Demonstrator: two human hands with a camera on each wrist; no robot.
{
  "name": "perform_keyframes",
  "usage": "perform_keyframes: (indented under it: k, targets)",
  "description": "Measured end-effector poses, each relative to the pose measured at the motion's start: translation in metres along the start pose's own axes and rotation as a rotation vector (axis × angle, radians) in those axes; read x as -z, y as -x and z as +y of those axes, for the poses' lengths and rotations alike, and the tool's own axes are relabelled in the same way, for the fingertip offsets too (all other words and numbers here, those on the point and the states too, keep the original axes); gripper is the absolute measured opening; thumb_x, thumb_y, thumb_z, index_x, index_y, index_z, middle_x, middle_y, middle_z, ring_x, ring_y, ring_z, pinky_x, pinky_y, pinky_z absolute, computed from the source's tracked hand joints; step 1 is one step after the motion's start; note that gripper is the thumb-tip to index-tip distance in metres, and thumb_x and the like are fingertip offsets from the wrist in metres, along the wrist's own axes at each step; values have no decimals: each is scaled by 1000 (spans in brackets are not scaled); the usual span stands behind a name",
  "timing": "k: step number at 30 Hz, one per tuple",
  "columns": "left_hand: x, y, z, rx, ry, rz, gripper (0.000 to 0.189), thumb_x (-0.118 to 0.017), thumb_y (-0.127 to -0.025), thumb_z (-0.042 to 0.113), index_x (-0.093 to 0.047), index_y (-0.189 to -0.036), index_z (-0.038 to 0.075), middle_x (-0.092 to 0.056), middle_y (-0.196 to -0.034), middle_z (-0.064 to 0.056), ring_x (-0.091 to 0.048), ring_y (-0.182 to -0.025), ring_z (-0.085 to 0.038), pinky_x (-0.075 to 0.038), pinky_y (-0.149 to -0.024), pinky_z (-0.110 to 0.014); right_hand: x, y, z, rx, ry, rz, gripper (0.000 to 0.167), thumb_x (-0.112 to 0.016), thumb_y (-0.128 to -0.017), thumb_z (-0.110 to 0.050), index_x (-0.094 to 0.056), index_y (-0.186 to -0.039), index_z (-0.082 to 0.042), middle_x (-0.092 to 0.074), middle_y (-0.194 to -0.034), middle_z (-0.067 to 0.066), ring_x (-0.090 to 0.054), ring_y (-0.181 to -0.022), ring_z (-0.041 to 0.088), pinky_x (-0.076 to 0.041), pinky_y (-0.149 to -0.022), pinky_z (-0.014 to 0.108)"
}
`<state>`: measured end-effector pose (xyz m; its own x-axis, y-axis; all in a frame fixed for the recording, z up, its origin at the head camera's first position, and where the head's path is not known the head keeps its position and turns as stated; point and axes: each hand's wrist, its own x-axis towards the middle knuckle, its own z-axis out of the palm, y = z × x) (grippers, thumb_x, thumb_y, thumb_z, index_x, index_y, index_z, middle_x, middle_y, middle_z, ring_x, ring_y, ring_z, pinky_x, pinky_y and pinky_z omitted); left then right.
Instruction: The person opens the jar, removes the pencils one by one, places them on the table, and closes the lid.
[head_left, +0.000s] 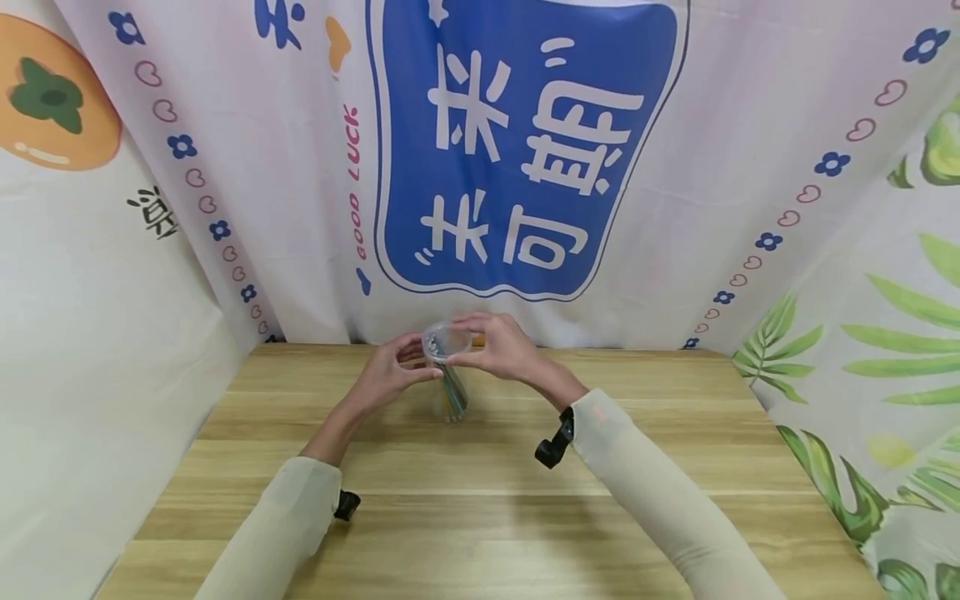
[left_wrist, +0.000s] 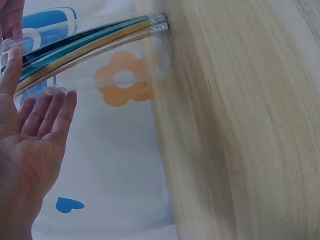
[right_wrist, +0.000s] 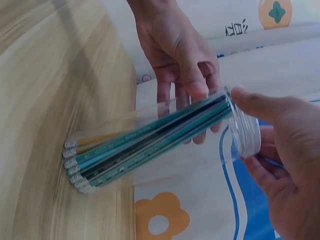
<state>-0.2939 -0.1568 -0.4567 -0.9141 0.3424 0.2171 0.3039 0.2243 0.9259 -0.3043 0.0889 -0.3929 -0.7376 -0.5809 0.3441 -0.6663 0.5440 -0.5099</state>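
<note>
A clear plastic jar (head_left: 438,406) stands near the back of the table, its base on the wood. Inside it lean several pencils (right_wrist: 155,137), green, black, yellow and light blue, with their metal-banded ends at the bottom. My left hand (head_left: 386,375) holds the jar's upper part from the left, thumb on one side and fingers on the other. On the right, my right hand (head_left: 504,346) grips the clear round lid (right_wrist: 247,132) at the jar's top, its thumb and fingers on opposite sides of the rim.
The wooden table (head_left: 480,517) reaches back to a printed cloth (head_left: 645,275) hanging right behind the jar. More printed cloth hangs along the left and right sides. A small black camera (head_left: 553,446) is strapped to the right wrist.
</note>
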Motion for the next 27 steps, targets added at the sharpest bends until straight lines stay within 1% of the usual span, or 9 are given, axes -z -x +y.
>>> perform_keyframes:
  k: [4, 9, 13, 16, 18, 22, 25, 27]
  targets:
    - [1, 0, 1, 1, 7, -6, 64, -88, -88, 11, -59, -144, 0, -66, -139, -21, -65, -129, -38, -60, -102, -37, 3, -4, 7, 31, -52, -47, 57, -90, -88, -28, -71, -136, -3, -67, -144, 12, -63, -132, 30, -63, -96, 40]
    - [2, -1, 0, -1, 6, -5, 64, -89, -88, 11, -59, -144, 0, -66, -139, -20, -66, -128, -38, -60, -101, -36, 6, -8, 17, 74, -73, -101, 55, -87, -90, -28, -70, -138, -5, -65, -147, 10, -61, -135, 29, -61, -96, 31]
    - [2, -1, -1, -5, 9, -4, 64, -88, -88, 10, -59, -143, -1, -66, -138, -21, -66, -128, -38, -61, -100, -34, 9, -10, 21, 107, -96, -142, 55, -85, -93, -26, -68, -141, -7, -62, -150, 10, -62, -132, 29, -61, -93, 30]
    - [1, -2, -1, -8, 9, -3, 64, -88, -88, 10, -59, -143, -1, -66, -138, -21, -66, -128, -39, -61, -99, -33, 11, -11, 24, 114, -135, -173, 55, -84, -93, -23, -67, -143, -7, -60, -153, 11, -61, -133, 29, -61, -96, 31]
    - [1, -2, -1, -7, 7, -3, 64, -88, -88, 9, -59, -144, -1, -66, -138, -21, -66, -128, -39, -61, -100, -34, 12, -12, 26, 110, -160, -192, 55, -84, -94, -22, -66, -144, -8, -59, -154, 11, -59, -136, 29, -60, -100, 34]
    - [2, -1, -2, -4, -17, -2, 65, -88, -88, 11, -58, -145, -1, -66, -139, -22, -65, -128, -39, -60, -102, -36, 14, -14, 28, 107, -196, -229, 54, -84, -94, -21, -66, -144, -8, -57, -156, 10, -56, -140, 29, -57, -107, 42]
    - [3, 0, -2, 2, -38, 0, 66, -88, -89, 13, -57, -145, -1, -65, -140, -22, -65, -129, -39, -59, -104, -38, 14, -15, 28, 94, -224, -246, 54, -83, -94, -21, -66, -144, -7, -56, -157, 10, -54, -143, 29, -56, -110, 44]
    - [2, -1, -1, 6, -48, 0, 67, -88, -89, 14, -57, -146, 0, -65, -141, -22, -65, -130, -39, -59, -104, -39, 14, -14, 28, 76, -241, -243, 55, -83, -94, -20, -65, -145, -7, -55, -158, 10, -54, -142, 29, -55, -110, 42]
